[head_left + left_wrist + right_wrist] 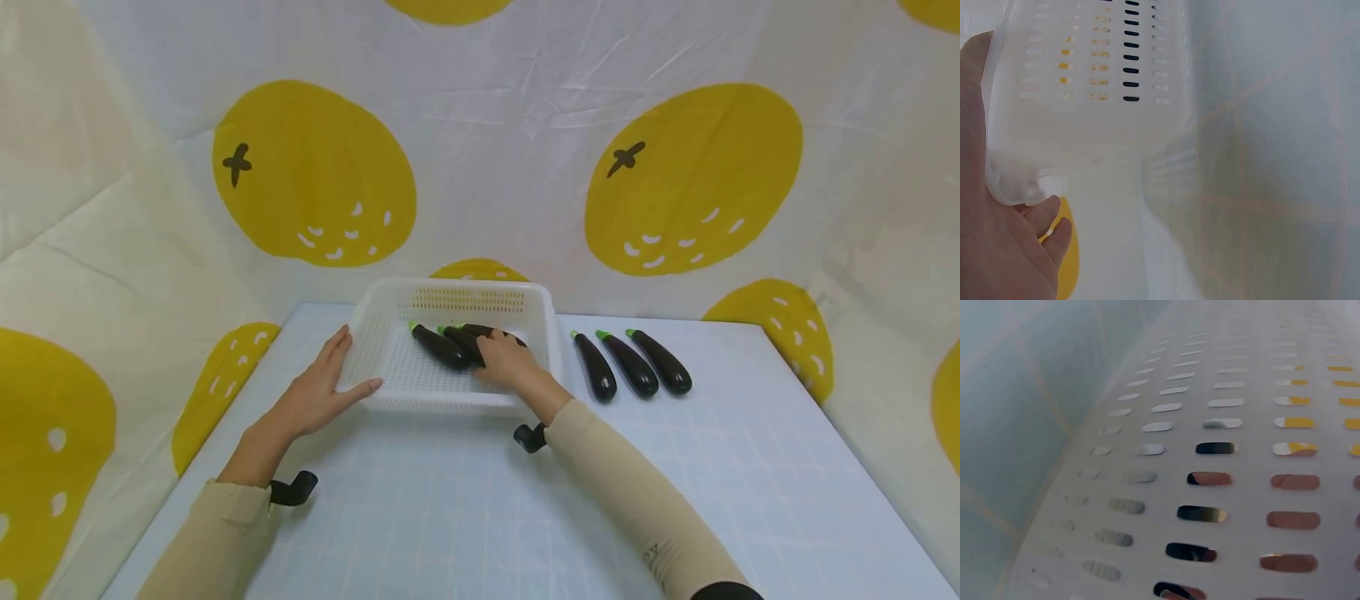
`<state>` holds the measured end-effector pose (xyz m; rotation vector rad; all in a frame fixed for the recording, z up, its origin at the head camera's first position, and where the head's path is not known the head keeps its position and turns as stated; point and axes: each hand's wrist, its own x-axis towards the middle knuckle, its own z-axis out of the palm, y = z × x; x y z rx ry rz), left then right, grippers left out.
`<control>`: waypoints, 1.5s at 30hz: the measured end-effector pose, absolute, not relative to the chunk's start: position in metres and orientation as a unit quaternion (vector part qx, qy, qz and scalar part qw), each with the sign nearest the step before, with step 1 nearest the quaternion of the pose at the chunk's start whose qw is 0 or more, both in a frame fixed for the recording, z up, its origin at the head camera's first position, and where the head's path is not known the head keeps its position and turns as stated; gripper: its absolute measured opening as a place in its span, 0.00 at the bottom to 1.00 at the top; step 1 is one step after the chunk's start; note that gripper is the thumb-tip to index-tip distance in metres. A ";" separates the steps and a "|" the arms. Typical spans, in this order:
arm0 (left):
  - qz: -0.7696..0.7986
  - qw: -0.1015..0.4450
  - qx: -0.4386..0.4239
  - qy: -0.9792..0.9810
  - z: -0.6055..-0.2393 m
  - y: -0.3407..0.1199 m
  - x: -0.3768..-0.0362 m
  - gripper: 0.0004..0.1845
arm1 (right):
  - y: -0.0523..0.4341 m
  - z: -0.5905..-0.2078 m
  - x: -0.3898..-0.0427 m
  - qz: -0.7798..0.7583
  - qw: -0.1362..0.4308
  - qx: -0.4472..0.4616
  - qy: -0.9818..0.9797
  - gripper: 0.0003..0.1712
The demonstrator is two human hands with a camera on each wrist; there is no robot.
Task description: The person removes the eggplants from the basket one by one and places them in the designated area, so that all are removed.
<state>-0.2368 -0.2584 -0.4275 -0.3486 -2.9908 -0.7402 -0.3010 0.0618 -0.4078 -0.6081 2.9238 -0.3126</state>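
A white plastic basket (442,402) with slotted walls stands at the back of the table. Glossy dark eggplants with green stem ends lie in it, the leftmost eggplant (441,347) in full view. My right hand (510,364) reaches over the front rim, fingers bent down onto the rear eggplant (491,331) and partly hiding the one beside it. Through the slots in the right wrist view, skin and dark eggplant show. My left hand (318,392) rests at the basket's front left corner, fingers straight along the side and thumb over the rim.
To the right of the basket, three more eggplants (628,364) lie side by side on the table, stems toward the back. A pale checked cloth (450,508) covers the table. A white sheet (502,167) with yellow fruit prints hangs behind and at both sides.
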 end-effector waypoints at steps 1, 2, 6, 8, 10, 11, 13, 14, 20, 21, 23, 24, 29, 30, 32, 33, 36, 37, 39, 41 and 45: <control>-0.238 0.020 -0.112 -0.965 -0.427 -0.258 -0.237 0.59 | 0.062 -0.408 -0.302 -0.105 0.071 -0.198 0.972 0.31; -0.238 0.019 -0.111 -0.965 -0.426 -0.258 -0.237 0.60 | 0.062 -0.408 -0.302 -0.104 0.073 -0.195 0.973 0.31; -0.240 0.017 -0.112 -0.964 -0.425 -0.257 -0.237 0.59 | 0.060 -0.411 -0.304 -0.106 0.082 -0.180 0.974 0.29; -0.241 0.018 -0.112 -0.964 -0.425 -0.257 -0.236 0.59 | 0.060 -0.412 -0.305 -0.109 0.084 -0.176 0.975 0.27; -0.241 0.018 -0.112 -0.964 -0.425 -0.258 -0.236 0.59 | 0.059 -0.413 -0.307 -0.113 0.085 -0.173 0.975 0.26; -0.241 0.018 -0.112 -0.964 -0.425 -0.258 -0.236 0.59 | 0.059 -0.414 -0.307 -0.115 0.085 -0.173 0.975 0.25; -0.242 0.018 -0.112 -0.964 -0.426 -0.258 -0.236 0.60 | 0.058 -0.415 -0.308 -0.121 0.087 -0.171 0.974 0.23; -0.242 0.018 -0.112 -0.964 -0.426 -0.258 -0.237 0.59 | 0.058 -0.415 -0.309 -0.123 0.088 -0.171 0.974 0.23; -0.245 0.021 -0.111 -0.963 -0.427 -0.258 -0.237 0.59 | 0.058 -0.413 -0.308 -0.137 0.093 -0.172 0.971 0.21; -0.246 0.022 -0.110 -0.963 -0.427 -0.258 -0.238 0.59 | 0.058 -0.413 -0.307 -0.139 0.093 -0.172 0.971 0.21; -0.245 0.021 -0.108 -0.963 -0.427 -0.258 -0.238 0.60 | 0.058 -0.411 -0.306 -0.144 0.092 -0.175 0.970 0.21; -0.245 0.021 -0.108 -0.963 -0.427 -0.258 -0.238 0.60 | 0.059 -0.411 -0.305 -0.146 0.092 -0.177 0.969 0.22; -0.242 0.018 -0.109 -0.964 -0.428 -0.257 -0.237 0.60 | 0.063 -0.406 -0.303 -0.166 0.077 -0.186 0.965 0.24; -0.242 0.017 -0.109 -0.964 -0.428 -0.257 -0.237 0.60 | 0.065 -0.405 -0.302 -0.171 0.072 -0.189 0.964 0.23; -0.242 0.017 -0.109 -0.964 -0.429 -0.257 -0.238 0.60 | 0.067 -0.403 -0.302 -0.180 0.065 -0.196 0.962 0.22; -0.242 0.018 -0.108 -0.964 -0.429 -0.257 -0.238 0.60 | 0.068 -0.402 -0.302 -0.185 0.063 -0.200 0.960 0.21; -0.243 0.020 -0.108 -0.964 -0.430 -0.257 -0.238 0.60 | 0.071 -0.399 -0.301 -0.208 0.062 -0.213 0.953 0.20; -0.243 0.021 -0.108 -0.964 -0.430 -0.257 -0.238 0.60 | 0.072 -0.398 -0.301 -0.217 0.065 -0.216 0.950 0.22; -0.242 0.021 -0.107 -0.964 -0.430 -0.257 -0.238 0.60 | 0.076 -0.396 -0.301 -0.233 0.070 -0.224 0.944 0.23; -0.242 0.020 -0.106 -0.964 -0.430 -0.257 -0.238 0.60 | 0.080 -0.394 -0.301 -0.248 0.075 -0.230 0.938 0.25; -0.243 0.021 -0.104 -0.964 -0.431 -0.258 -0.238 0.61 | 0.091 -0.390 -0.301 -0.293 0.090 -0.243 0.920 0.26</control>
